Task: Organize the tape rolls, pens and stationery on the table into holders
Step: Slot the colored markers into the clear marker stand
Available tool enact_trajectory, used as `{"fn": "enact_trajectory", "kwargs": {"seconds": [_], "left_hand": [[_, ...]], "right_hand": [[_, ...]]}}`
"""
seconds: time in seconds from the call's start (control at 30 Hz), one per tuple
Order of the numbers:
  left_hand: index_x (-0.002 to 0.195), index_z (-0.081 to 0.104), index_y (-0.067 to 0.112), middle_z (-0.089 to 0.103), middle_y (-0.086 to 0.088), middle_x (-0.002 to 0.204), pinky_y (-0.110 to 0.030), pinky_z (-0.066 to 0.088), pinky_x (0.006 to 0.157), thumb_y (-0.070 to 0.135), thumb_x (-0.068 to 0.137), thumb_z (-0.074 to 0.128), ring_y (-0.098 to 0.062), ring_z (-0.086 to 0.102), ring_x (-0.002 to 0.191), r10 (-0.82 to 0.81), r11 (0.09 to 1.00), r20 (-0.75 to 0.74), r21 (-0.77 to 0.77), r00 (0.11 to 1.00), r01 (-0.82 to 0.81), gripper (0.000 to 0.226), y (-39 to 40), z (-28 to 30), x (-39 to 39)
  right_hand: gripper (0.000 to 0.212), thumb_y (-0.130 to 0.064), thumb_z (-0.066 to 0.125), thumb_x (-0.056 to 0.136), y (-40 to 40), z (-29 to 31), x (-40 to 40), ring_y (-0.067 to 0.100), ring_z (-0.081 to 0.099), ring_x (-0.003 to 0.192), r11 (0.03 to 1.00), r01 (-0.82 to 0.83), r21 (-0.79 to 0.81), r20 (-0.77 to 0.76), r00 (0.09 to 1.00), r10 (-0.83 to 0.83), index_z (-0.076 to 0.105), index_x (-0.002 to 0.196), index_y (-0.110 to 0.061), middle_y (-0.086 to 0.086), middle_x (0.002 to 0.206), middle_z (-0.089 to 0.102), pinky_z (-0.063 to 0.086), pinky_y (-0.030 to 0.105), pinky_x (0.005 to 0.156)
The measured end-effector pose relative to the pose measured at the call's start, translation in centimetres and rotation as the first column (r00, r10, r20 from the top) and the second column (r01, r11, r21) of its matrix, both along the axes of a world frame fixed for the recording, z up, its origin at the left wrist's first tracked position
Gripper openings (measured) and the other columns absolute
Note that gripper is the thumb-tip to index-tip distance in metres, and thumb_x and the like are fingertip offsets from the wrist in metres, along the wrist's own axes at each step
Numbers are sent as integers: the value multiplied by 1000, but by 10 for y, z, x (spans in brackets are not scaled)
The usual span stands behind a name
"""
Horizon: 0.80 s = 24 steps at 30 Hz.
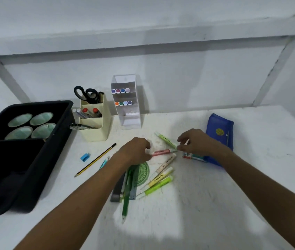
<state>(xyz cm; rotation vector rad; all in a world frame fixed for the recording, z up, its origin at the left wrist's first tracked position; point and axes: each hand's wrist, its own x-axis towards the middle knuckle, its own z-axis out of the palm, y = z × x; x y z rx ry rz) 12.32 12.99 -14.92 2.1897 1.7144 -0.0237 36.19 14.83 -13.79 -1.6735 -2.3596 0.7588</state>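
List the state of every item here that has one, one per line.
left hand: pinching the pink highlighter, which lies flat
right hand: pinching the green highlighter, also flat
scissors: upright in the cream holder
blue pouch: lying flat
pencil: loose on the table

Left hand (136,149) pinching pink highlighter (162,152) at its left end, flat on white surface (215,195). Right hand (194,141) pinching near end of green highlighter (166,140). More highlighters (161,179) + green protractor (143,172) just below. Blue pencil case (219,130) to the right; cream holder (96,123) w/ scissors (87,94) at back left, beside black tray (53,141).
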Motion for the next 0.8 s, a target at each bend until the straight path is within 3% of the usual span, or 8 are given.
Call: {"fn": "enact_trajectory", "kwargs": {"seconds": [0.1,0.2,0.27,0.33,0.4,0.53,0.63,0.8], "left_hand": [[107,66,9,64,-8,106,-30,46,77,36,87,66,-25,60,102,26,1000,-30,0,999,-26,33,-5,-3,3],[66,49,12,52,-4,73,-29,40,65,29,88,64,-26,58,82,45,999,-32,26,998,-44,32,-8,-5,3],[58,38,18,44,0,65,-29,39,64,24,90,61,-24,51,76,38,999,-19,30,999,-37,39,-10,-6,3],[64,54,14,55,-4,71,-30,43,68,24,91,60,-24,54,78,42,999,-5,16,999,-42,29,-9,-6,3],[86,70,4,67,-11,86,-31,48,74,26,91,60,-25,61,85,44,999,18,-5,999,-44,25,-6,-9,1],[95,71,10,67,-5,94,-25,40,70,31,87,67,-19,60,87,36,999,97,7,995,-36,23,0,-7,-8],[91,71,16,68,0,87,-21,43,64,29,81,76,-14,61,78,117,993,272,-8,955,-119,17,6,5,-23],[92,70,11,70,-7,75,-33,54,61,17,76,82,-18,65,64,272,954,576,-57,771,-294,21,4,38,-56]], "right_hand": [[40,-36,63,86,2,-14,-12,19,62,85,996,84,4,-11,996,-84,66,111,-5,9,102,69,46,23,75],[41,-35,56,91,5,-19,-21,20,54,54,988,153,-21,-9,988,-153,59,62,-6,9,58,58,38,25,54],[43,-32,57,90,6,-19,-23,15,46,45,985,169,-36,8,986,-169,50,54,-10,4,50,49,35,24,50],[33,-27,59,90,7,-19,-24,13,50,48,984,173,-42,31,985,-171,62,64,-6,6,57,58,40,23,52],[26,-22,59,89,8,-20,-25,14,54,52,985,164,-49,34,986,-163,68,74,-4,8,63,63,43,24,54],[21,-21,61,88,12,-19,-24,13,59,67,989,146,-12,-17,989,-146,72,90,-4,7,85,69,51,25,65],[23,-24,65,86,16,-12,-26,12,61,75,985,169,19,-183,970,-163,70,101,-8,2,93,68,47,19,66],[18,-19,72,81,17,3,-45,17,70,67,980,199,-20,-534,826,-179,70,98,-17,-2,83,70,56,29,69]]}}
